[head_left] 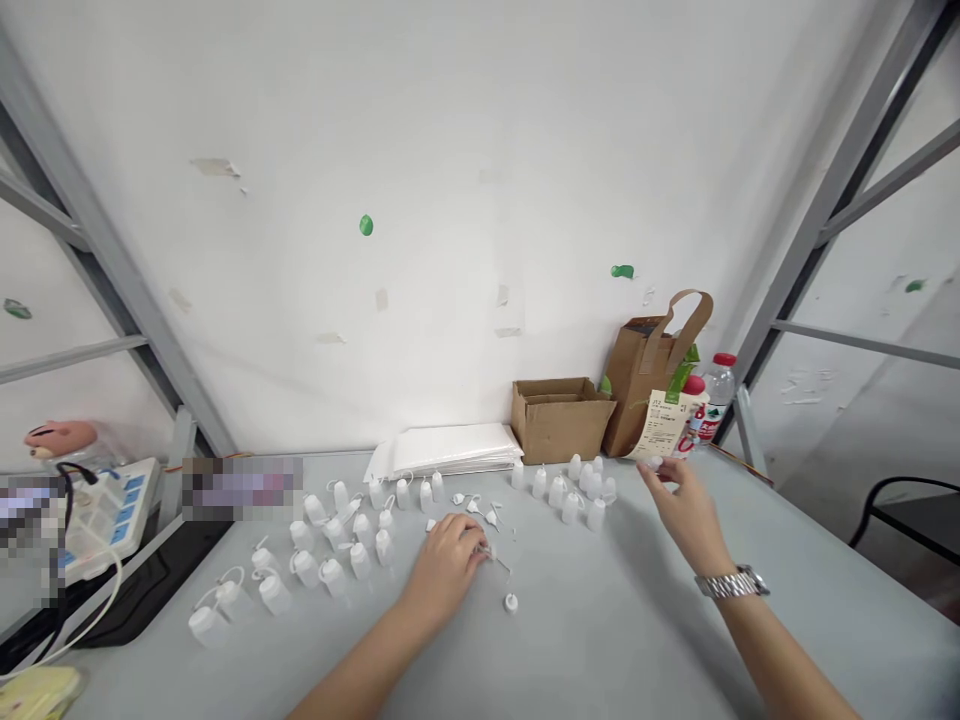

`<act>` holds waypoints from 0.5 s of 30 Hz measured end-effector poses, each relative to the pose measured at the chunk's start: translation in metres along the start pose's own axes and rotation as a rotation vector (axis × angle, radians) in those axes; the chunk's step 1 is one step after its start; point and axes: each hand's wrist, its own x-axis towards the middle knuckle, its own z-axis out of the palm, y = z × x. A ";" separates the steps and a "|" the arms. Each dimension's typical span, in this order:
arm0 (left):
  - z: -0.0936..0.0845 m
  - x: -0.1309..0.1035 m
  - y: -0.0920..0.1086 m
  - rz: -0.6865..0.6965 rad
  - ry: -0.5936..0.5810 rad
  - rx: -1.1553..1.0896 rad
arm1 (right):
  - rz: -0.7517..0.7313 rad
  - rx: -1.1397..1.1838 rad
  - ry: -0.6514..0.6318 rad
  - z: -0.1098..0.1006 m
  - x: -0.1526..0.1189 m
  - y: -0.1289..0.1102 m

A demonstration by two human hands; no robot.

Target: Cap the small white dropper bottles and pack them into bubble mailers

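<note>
My left hand (451, 550) rests low over the table, its fingers curled around a small white cap with a thin strap, mostly hidden by the fingers. Just beyond its fingertips lies a loose white cap (511, 603). On the right, my right hand (681, 492) pinches a small translucent white piece (654, 462), seemingly a little squeeze bottle. Left of that hand stand several small white squeeze bottles (570, 508). More loose caps (472, 507) lie behind my left hand. To its left, rows of similar bottles (334, 576) stand with caps and straps attached.
Against the wall are a stack of white sheets (454, 450), an open cardboard box (562, 430) and a brown paper bag (634, 385) with a receipt. A water bottle (720, 390) stands beside the bag. A power strip (112, 515) and a black panel (154, 585) lie left.
</note>
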 end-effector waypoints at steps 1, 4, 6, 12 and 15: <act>0.000 0.001 0.000 -0.020 0.012 -0.022 | -0.030 0.052 -0.009 0.000 -0.005 -0.015; -0.002 0.004 -0.003 -0.093 0.052 -0.130 | -0.086 0.227 -0.194 0.008 -0.019 -0.061; -0.004 0.006 -0.005 -0.164 0.091 -0.230 | -0.112 0.341 -0.343 0.020 -0.029 -0.083; -0.011 0.011 -0.007 -0.397 0.200 -0.544 | -0.060 0.664 -0.719 0.072 -0.065 -0.102; -0.014 0.012 -0.004 -0.444 0.193 -0.600 | 0.005 0.695 -0.855 0.086 -0.083 -0.095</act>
